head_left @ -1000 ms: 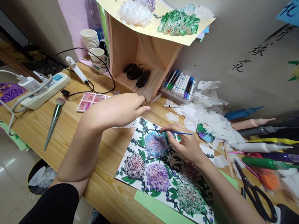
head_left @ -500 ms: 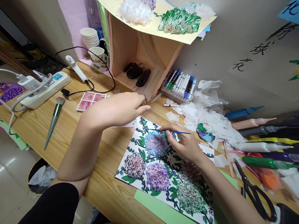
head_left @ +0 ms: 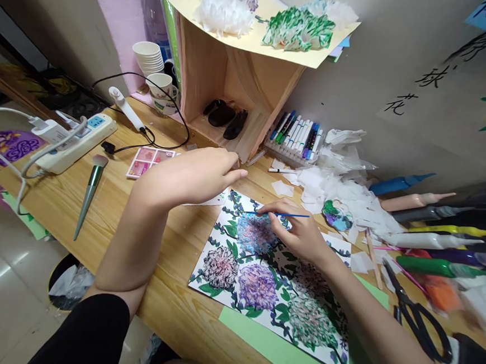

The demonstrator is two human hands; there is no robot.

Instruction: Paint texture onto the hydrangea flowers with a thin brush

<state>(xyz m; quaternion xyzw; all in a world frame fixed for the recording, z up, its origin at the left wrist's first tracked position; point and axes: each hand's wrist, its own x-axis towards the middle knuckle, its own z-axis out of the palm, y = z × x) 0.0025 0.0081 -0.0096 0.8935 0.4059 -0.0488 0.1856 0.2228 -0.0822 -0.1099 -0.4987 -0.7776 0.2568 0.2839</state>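
My right hand [head_left: 296,231] pinches a thin blue paintbrush [head_left: 293,215], held almost level with its tip pointing left. The tip is over the upper left of a painting [head_left: 233,310] with green leaves, dark stems and textured blue, purple, pinkish-black and green flower heads. A green sheet [head_left: 251,338] lies under it. Bent at the wrist, my left hand [head_left: 201,173] hovers or rests beyond the painting's upper left edge. Its thumb points right, apart from the loosely curled fingers, which are partly hidden; nothing shows in it.
A small paint palette [head_left: 337,216] sits by crumpled white tissue [head_left: 331,183]. Black scissors [head_left: 420,314] and paint bottles [head_left: 433,267] lie right. Markers [head_left: 295,135] stand behind. Left are a makeup brush [head_left: 89,192], a power strip [head_left: 77,144] and paper cups [head_left: 147,59].
The view has shifted slightly. Both hands keep nearly the same pose, and the brush stays over the same upper left area of the painting.
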